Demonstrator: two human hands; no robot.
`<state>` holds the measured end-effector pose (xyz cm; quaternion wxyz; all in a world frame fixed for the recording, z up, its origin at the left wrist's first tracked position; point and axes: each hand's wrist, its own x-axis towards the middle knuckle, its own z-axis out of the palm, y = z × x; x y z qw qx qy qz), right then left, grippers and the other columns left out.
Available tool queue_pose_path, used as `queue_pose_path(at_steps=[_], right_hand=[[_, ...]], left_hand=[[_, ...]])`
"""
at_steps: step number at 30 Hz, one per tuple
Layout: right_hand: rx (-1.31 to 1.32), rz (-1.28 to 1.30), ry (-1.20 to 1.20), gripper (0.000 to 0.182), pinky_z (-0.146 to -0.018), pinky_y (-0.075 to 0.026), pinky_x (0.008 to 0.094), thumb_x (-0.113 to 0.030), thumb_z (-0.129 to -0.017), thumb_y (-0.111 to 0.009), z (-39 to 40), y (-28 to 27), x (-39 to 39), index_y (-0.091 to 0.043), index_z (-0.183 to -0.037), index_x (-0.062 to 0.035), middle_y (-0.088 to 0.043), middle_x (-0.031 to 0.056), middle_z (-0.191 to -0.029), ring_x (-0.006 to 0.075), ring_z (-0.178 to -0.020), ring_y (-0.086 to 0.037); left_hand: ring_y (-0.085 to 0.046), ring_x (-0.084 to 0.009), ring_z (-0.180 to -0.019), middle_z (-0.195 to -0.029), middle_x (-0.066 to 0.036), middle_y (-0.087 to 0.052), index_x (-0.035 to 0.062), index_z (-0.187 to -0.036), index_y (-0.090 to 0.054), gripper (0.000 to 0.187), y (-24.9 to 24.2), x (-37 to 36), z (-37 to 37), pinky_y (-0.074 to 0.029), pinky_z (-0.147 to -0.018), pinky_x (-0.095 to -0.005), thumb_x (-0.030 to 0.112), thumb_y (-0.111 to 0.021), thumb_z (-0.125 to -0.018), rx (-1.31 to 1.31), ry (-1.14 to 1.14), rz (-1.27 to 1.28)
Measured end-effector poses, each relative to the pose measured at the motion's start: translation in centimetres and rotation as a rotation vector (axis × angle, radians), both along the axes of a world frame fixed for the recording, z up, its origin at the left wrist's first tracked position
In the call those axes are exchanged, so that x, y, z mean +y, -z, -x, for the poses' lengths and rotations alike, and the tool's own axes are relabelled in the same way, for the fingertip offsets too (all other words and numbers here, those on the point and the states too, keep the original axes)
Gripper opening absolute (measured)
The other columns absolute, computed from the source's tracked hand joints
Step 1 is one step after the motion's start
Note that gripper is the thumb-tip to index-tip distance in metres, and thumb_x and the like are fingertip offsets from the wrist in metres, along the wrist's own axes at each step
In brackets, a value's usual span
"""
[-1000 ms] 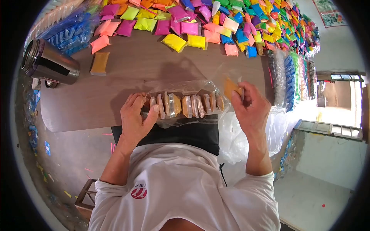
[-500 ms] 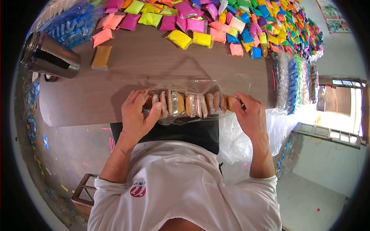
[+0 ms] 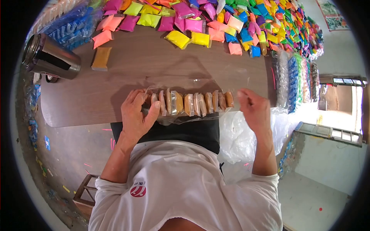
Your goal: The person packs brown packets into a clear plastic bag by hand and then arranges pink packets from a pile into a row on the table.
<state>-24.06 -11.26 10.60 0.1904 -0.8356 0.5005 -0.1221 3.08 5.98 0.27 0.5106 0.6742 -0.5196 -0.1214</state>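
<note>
A row of flat brown packets (image 3: 189,104) stands on edge at the table's near edge, inside a clear plastic bag (image 3: 181,120). Around the row's left end, my left hand (image 3: 139,111) is closed, thumb on the near side and fingers on the far side. My right hand (image 3: 254,111) is a little past the row's right end, apart from the last packet. Its fingers are curled together; whether they pinch any of the thin film is hidden. One more brown packet (image 3: 101,58) lies flat at the table's left.
Many coloured packets (image 3: 192,25) are heaped along the far side. A steel tumbler (image 3: 54,57) lies at left beside blue bagged packets (image 3: 73,27). Filled long bags (image 3: 293,82) line the right edge. Clear plastic sheeting (image 3: 239,134) hangs below the table at right.
My right hand has let go of the row's right end and moved slightly right, its fingers curling. The left hand keeps its hold, and the packets stay in place.
</note>
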Motion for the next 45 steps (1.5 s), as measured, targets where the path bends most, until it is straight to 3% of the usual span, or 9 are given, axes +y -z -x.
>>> queue_pose_path(at_steps=[3,6,16,22,29,35,38,41,45], right_hand=[[-0.138,-0.052,0.087,0.023,-0.053,-0.043,0.0272,-0.023,-0.097,-0.067,-0.2,-2.3,0.2,-0.07,-0.097,-0.0003,-0.056,0.0074,-0.059,0.0099,-0.055,-0.055],[-0.26,0.008,0.062,0.023,-0.055,-0.045,0.0271,-0.022,-0.097,-0.067,-1.0,-3.1,0.4,-0.07,-0.099,-0.0002,-0.059,0.007,-0.061,0.0105,-0.055,-0.056],[-0.488,0.154,-0.57,0.011,-0.062,-0.05,0.0315,-0.007,-0.09,-0.069,-13.2,-5.3,0.1,-0.067,-0.098,0.0002,-0.066,0.0135,-0.076,0.0267,-0.067,-0.065],[-0.154,0.016,-0.929,0.024,-0.075,-0.052,0.0467,-0.023,-0.086,-0.062,-25.2,-3.6,-0.5,-0.068,-0.091,-0.0005,-0.069,0.0186,-0.087,0.0374,-0.081,-0.067],[0.156,0.117,-1.112,0.04,-0.083,-0.053,0.0459,-0.032,-0.077,-0.072,-35.6,2.9,1.4,-0.069,-0.1,-0.0004,-0.069,0.0218,-0.097,0.0366,-0.095,-0.067],[0.101,0.298,-1.058,0.034,-0.081,-0.056,0.0458,-0.033,-0.082,-0.071,-36.4,6.7,2.9,-0.072,-0.1,-0.0039,-0.07,0.0198,-0.097,0.0331,-0.096,-0.07],[0.27,0.223,-1.135,0.036,-0.082,-0.054,0.047,-0.026,-0.077,-0.072,-35.6,4.4,2.1,-0.069,-0.105,-0.0045,-0.069,0.0213,-0.099,0.0383,-0.096,-0.067],[0.175,0.057,-1.022,0.035,-0.078,-0.055,0.0431,-0.023,-0.077,-0.07,-33.1,2.1,0.3,-0.067,-0.106,-0.0037,-0.071,0.0168,-0.093,0.0326,-0.089,-0.069],[-0.264,-0.336,-0.812,0.028,-0.065,-0.048,0.0293,-0.026,-0.082,-0.068,-26.0,-3.5,-2.5,-0.065,-0.1,-0.0044,-0.065,0.0049,-0.081,0.013,-0.074,-0.061]], left_hand=[[-0.061,-0.0312,-0.077,-0.085,-0.015,-0.064,-0.0026,-0.093,-0.064,0.024,-0.1,0.0,0.1,-0.05,-0.07,-0.039,0.018,-0.071,-0.083,0.001,0.001,-0.004],[-0.062,-0.0316,-0.079,-0.086,-0.015,-0.065,-0.0031,-0.093,-0.064,0.025,0.2,0.1,0.1,-0.051,-0.072,-0.039,0.019,-0.071,-0.082,0.008,-0.009,0.002],[-0.063,-0.0359,-0.085,-0.093,-0.017,-0.066,-0.0006,-0.091,-0.064,0.028,0.2,0.4,0.0,-0.051,-0.075,-0.0431,0.025,-0.072,-0.083,0.017,-0.016,-0.005],[-0.063,-0.0343,-0.083,-0.092,-0.017,-0.066,-0.0007,-0.09,-0.064,0.022,-0.5,0.4,-0.2,-0.052,-0.073,-0.0393,0.019,-0.071,-0.084,-0.038,-0.003,0.015],[-0.057,-0.0348,-0.075,-0.082,-0.015,-0.061,-0.0003,-0.087,-0.061,0.025,-0.3,0.3,0.2,-0.048,-0.066,-0.0415,0.023,-0.071,-0.086,-0.024,-0.029,0.067],[-0.058,-0.0335,-0.075,-0.082,-0.013,-0.062,0.0019,-0.084,-0.062,0.027,-0.2,0.5,0.0,-0.049,-0.069,-0.0423,0.026,-0.072,-0.085,-0.056,-0.046,0.023],[-0.057,-0.034,-0.073,-0.079,-0.014,-0.059,0.0017,-0.087,-0.062,0.024,-0.2,0.3,0.2,-0.048,-0.067,-0.0416,0.024,-0.071,-0.086,-0.023,-0.032,0.056],[-0.058,-0.0358,-0.074,-0.08,-0.016,-0.061,0.0021,-0.087,-0.063,0.024,0.1,0.5,0.1,-0.048,-0.067,-0.0429,0.024,-0.07,-0.086,-0.041,-0.048,0.035],[-0.061,-0.0372,-0.077,-0.082,-0.018,-0.063,0.0013,-0.088,-0.065,0.024,-0.1,0.3,0.3,-0.049,-0.068,-0.0438,0.025,-0.069,-0.086,-0.029,-0.063,0.005]])
